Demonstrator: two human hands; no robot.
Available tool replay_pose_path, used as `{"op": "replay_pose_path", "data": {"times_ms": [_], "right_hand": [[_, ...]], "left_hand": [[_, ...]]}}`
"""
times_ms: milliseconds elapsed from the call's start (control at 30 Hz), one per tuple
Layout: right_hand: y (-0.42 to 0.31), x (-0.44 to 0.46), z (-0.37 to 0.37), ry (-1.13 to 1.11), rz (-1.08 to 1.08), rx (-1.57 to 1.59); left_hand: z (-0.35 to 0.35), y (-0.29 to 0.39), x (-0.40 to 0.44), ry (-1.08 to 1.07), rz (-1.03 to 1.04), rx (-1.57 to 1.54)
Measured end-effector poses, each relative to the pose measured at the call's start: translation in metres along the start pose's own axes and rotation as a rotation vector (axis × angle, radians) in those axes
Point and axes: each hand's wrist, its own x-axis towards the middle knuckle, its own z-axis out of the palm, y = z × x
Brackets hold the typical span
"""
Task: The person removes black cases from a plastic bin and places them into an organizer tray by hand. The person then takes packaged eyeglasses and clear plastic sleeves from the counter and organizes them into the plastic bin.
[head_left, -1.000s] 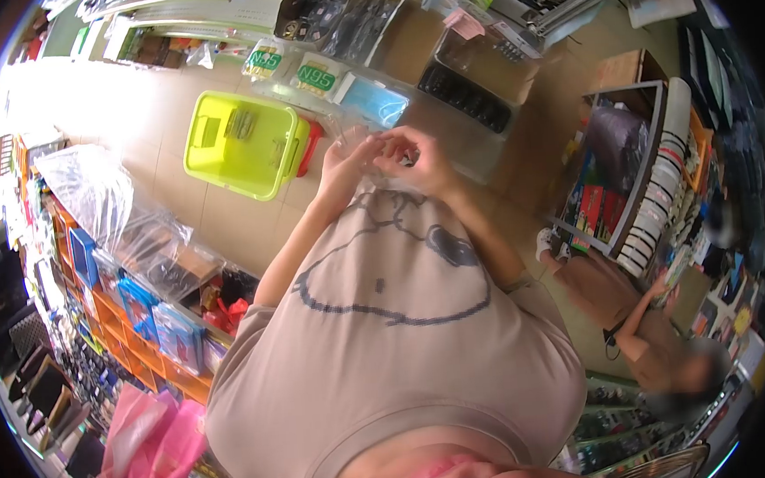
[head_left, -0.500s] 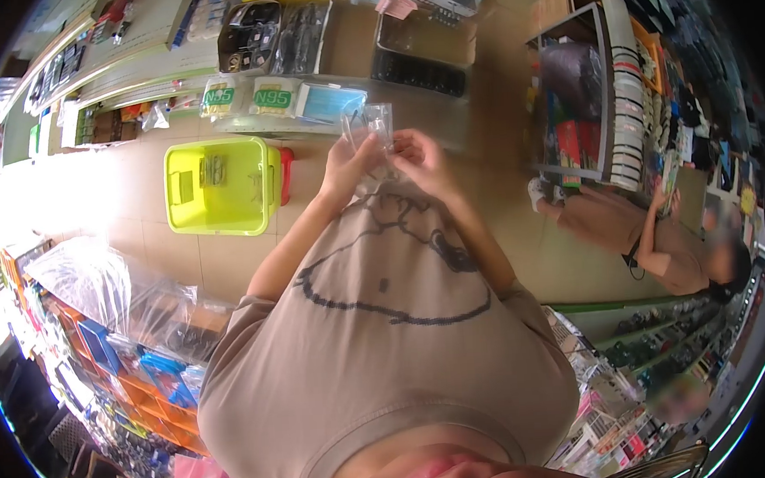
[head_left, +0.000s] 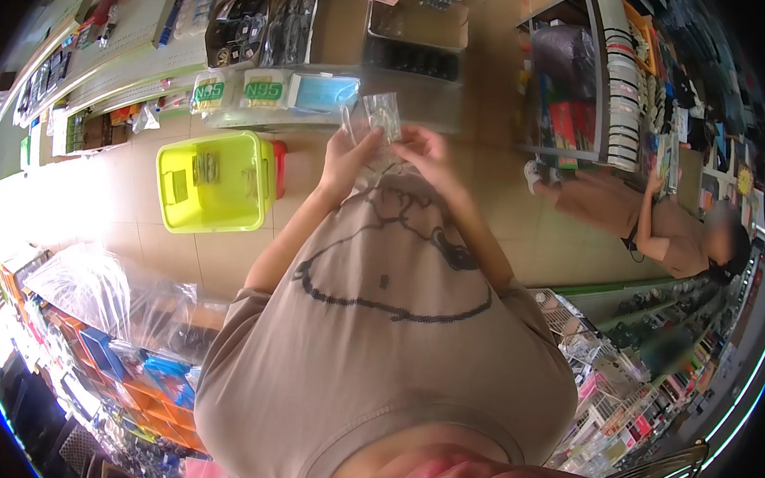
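Small clear plastic bags (head_left: 383, 114) are held between my two hands, in front of my chest. My left hand (head_left: 348, 160) is closed on them, thumb and fingers pinched together. Beside it, my right hand (head_left: 424, 151) pinches the right edge of the same plastic. Something small and pale shows inside the upper bag, too small to make out. Just beyond the bags lies a blue packet (head_left: 325, 93) on a low shelf, next to packs marked N95 (head_left: 263, 90).
A lime-green bin (head_left: 216, 212) stands on the floor to the left, with a red object behind it. Another person (head_left: 653, 222) stands at the right near a grey-framed rack (head_left: 599, 77). Plastic-covered goods (head_left: 96, 283) fill the lower left.
The view has turned, so the shelf and green bin have shifted left. The clear bags now stand up more visibly above my fingers, and my hands are slightly further apart.
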Motion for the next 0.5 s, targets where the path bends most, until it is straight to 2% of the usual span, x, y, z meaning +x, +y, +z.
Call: {"op": "replay_pose_path", "data": {"times_ms": [133,267,367,500], "right_hand": [[0.010,0.015,-0.005,-0.038,0.037,-0.043],[0.002,0.033,-0.011,-0.096,0.145,-0.213],[0.002,0.056,-0.020,-0.088,0.138,-0.085],[-0.007,0.110,-0.055,0.105,0.084,-0.024]], "left_hand": [[-0.004,0.002,0.001,0.042,0.031,0.060],[-0.009,-0.006,0.005,0.086,0.084,-0.178],[-0.012,0.004,0.000,0.154,0.102,-0.226],[-0.022,0.006,-0.007,0.301,0.138,-0.216]]}}
